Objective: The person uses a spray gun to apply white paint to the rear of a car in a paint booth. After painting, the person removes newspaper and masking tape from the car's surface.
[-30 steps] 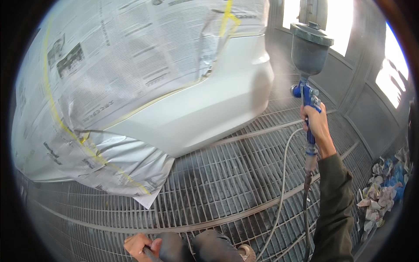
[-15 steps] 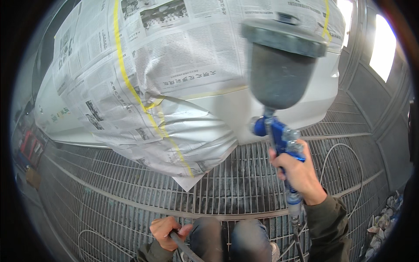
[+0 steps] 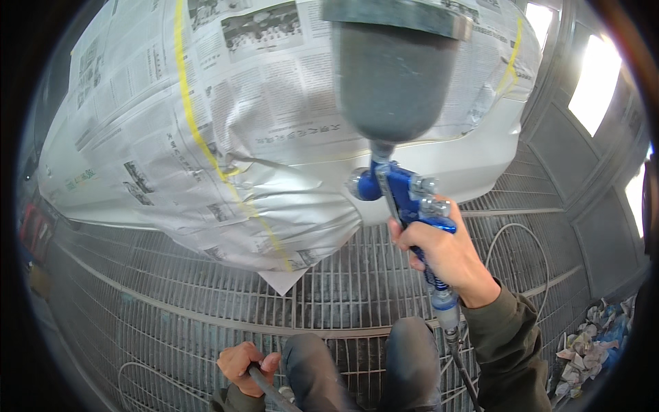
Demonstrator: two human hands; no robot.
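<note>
My right hand [image 3: 446,250] grips the handle of a blue spray gun [image 3: 401,192], fingers wrapped round it. A large grey paint cup [image 3: 395,82] with a lid stands on top of the gun, and a hose [image 3: 463,367] runs down from the handle's base. Beyond the gun is a white car body [image 3: 453,165], its lower panel bare. Newspaper sheets [image 3: 274,89] held with yellow tape [image 3: 189,103] cover most of the car. Low at the front, my left hand [image 3: 247,367] is closed round a grey hose [image 3: 274,393].
Metal floor grating [image 3: 329,302] spreads under the car and my legs [image 3: 412,360]. A pale hose [image 3: 547,275] loops over it on the right. Crumpled paper [image 3: 583,357] lies at the lower right, beside a grey wall [image 3: 611,240] with bright windows [image 3: 594,82].
The spray gun and my right hand have moved left and nearer, so the cup rises to the picture's top edge. My left hand has shifted slightly left and down, still holding the hose.
</note>
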